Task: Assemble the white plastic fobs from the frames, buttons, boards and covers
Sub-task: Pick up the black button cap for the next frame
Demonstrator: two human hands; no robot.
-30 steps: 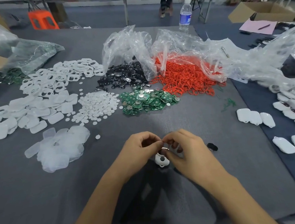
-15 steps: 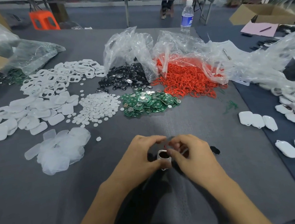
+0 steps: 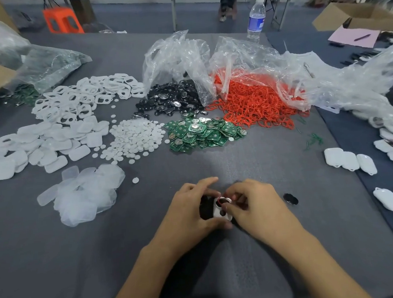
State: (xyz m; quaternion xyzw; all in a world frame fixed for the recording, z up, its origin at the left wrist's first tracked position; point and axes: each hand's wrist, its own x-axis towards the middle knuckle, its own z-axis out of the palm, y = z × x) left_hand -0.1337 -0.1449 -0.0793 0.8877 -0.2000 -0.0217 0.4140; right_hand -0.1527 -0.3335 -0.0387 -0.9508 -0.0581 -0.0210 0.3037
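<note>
Pinching a glossy, rounded white fob (image 3: 220, 212), left hand (image 3: 190, 211) and right hand (image 3: 259, 205) both grasp it.

White fob (image 3: 219, 214) partly behind right hand (image 3: 258, 206)

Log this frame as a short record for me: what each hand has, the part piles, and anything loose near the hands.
Left hand: grips the white fob frame from its left side
Right hand: pinches at the frame's upper opening, where a red ring shows
Loose nearby: black button on the grey table, right of the hands
Piles behind: green boards, red rings, black buttons, white discs
Far right: white fobs lying side by side
</note>
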